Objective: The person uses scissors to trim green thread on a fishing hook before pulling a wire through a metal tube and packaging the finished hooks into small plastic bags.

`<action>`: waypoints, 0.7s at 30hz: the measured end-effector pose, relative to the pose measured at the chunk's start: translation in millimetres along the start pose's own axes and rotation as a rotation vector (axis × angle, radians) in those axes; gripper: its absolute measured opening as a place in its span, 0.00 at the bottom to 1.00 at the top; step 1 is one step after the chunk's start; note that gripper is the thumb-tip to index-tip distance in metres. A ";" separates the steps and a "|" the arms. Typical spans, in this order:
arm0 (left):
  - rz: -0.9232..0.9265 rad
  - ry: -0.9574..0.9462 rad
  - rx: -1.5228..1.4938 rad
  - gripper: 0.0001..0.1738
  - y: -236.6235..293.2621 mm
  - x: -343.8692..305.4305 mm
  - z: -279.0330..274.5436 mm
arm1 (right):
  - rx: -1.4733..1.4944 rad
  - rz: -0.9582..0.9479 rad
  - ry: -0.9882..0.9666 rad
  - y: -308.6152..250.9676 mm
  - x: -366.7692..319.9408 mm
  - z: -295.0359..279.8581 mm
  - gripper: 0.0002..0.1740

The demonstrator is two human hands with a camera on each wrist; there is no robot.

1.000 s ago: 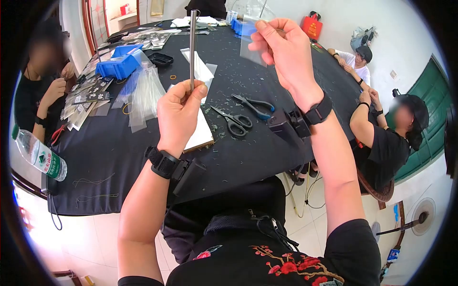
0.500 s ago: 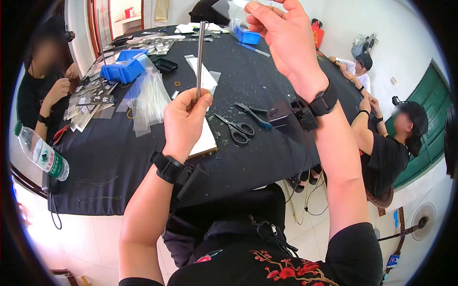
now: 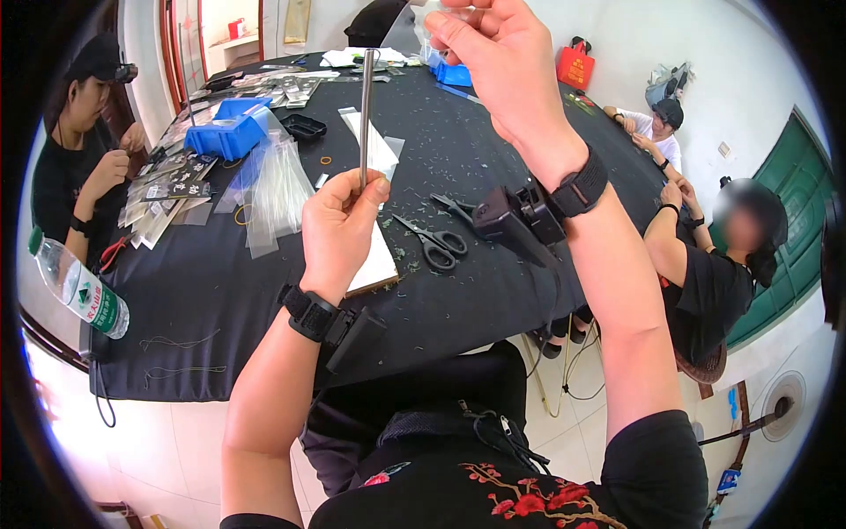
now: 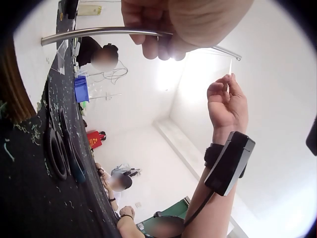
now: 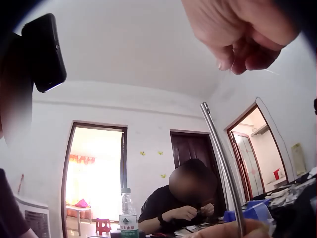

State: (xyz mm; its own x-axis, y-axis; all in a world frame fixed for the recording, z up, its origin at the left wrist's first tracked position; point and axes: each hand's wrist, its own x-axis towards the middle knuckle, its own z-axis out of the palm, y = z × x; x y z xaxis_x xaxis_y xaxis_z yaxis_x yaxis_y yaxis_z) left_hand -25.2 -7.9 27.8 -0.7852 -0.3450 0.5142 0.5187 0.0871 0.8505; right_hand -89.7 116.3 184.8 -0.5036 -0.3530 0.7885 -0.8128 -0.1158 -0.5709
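Note:
My left hand [image 3: 339,225] grips a thin metal rod [image 3: 367,115] between thumb and fingers, holding it upright over the table. In the right wrist view the rod [image 5: 223,158] has a small opening near its tip. My right hand [image 3: 511,70] is raised higher, to the right of the rod's top, and pinches a clear plastic piece [image 3: 403,33]. From the left wrist, that right hand [image 4: 227,106] appears just beyond the rod's tip. A white board [image 3: 374,264] lies below my left hand, partly hidden by it. Black-handled scissors [image 3: 436,242] lie to its right.
Pliers [image 3: 452,207] lie beside the scissors, partly behind the right wrist camera. Clear plastic sleeves [image 3: 278,189], a blue bin [image 3: 227,128] and a black tray [image 3: 304,126] stand left. A water bottle [image 3: 84,291] is at the left edge. Other people sit around the table [image 3: 220,309].
My right hand has lifted the plastic piece upward, then shifted it a little to the left. The left hand keeps its hold on the rod, which stays upright.

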 end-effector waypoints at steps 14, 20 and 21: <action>0.012 0.024 -0.026 0.07 0.6 -0.2 2.5 | -0.254 -0.180 0.007 -4.1 -1.3 3.6 0.04; 0.015 0.014 -0.034 0.07 -0.2 -0.3 2.0 | -0.149 -0.096 -0.018 -8.0 -5.1 7.6 0.06; 0.016 0.018 -0.040 0.07 -0.3 -0.1 2.3 | -0.123 -0.128 -0.014 -6.8 -4.8 7.6 0.06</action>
State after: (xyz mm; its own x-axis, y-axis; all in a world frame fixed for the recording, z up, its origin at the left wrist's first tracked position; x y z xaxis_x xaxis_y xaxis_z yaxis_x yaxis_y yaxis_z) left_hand -26.1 -5.7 27.8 -0.7709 -0.3602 0.5253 0.5444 0.0557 0.8370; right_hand -79.5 111.7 183.1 -0.3899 -0.3553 0.8496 -0.9004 -0.0462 -0.4326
